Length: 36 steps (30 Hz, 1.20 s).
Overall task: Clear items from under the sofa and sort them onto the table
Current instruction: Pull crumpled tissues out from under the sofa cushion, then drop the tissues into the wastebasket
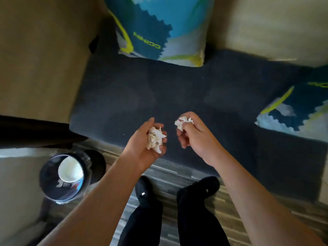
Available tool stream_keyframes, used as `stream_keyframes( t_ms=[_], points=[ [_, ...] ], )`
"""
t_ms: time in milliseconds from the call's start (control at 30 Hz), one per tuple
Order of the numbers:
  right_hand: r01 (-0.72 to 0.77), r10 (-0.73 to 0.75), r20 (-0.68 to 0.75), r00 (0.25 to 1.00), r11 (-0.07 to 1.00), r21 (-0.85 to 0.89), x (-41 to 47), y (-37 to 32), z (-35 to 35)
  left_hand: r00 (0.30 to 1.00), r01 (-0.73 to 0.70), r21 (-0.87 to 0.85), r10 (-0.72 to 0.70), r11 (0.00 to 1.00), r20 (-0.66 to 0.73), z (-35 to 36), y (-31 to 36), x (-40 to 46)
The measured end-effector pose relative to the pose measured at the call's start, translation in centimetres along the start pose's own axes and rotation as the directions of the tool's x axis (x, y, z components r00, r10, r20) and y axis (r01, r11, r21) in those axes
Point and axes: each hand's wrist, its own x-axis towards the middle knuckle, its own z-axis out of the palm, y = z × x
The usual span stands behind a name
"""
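I look straight down at a dark sofa seat [159, 96]. My left hand [143, 144], palm up, cups a crumpled white paper wad [155, 139] over the seat's front edge. My right hand [193, 134] is closed around a second crumpled white paper [183, 122], which pokes out above the fingers. The two hands are a short gap apart, side by side. The space under the sofa is hidden from this angle.
A black lined bin [65, 176] with a white paper cup [71, 168] inside stands at my lower left on the wooden floor [165, 176]. Blue patterned cushions [159, 27] rest at the back and right [298, 110]. My black-socked feet [177, 190] are below.
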Motion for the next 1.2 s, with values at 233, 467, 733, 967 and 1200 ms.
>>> stream_keyframes(
  t_ms=[233,467,733,967,1200],
  points=[
    [-0.174,0.142,0.348,0.927,0.983,0.060,1.7,-1.9,14.5,0.987,-0.159,-0.297,0.145,0.941,-0.071,-12.8,3.4,-6.1],
    [-0.071,0.164,0.502,0.849,0.977,-0.199,0.2,-0.9,26.5,0.947,-0.319,-0.520,0.239,0.792,-0.216,-24.4,2.2,-11.7],
    [-0.018,0.238,0.560,0.794,0.929,-0.370,-2.1,1.5,37.6,0.914,-0.398,-0.668,0.212,0.629,-0.345,-35.1,-1.5,-17.0],
    [-0.079,0.296,0.476,0.828,0.902,-0.424,-2.5,5.1,45.3,0.904,-0.420,-0.772,0.137,0.477,-0.406,-42.7,-4.5,-19.0],
    [-0.087,0.300,0.379,0.875,0.869,-0.487,0.2,7.9,50.4,0.892,-0.437,-0.799,0.089,0.412,-0.442,-46.8,-4.5,-18.9]
  ],
)
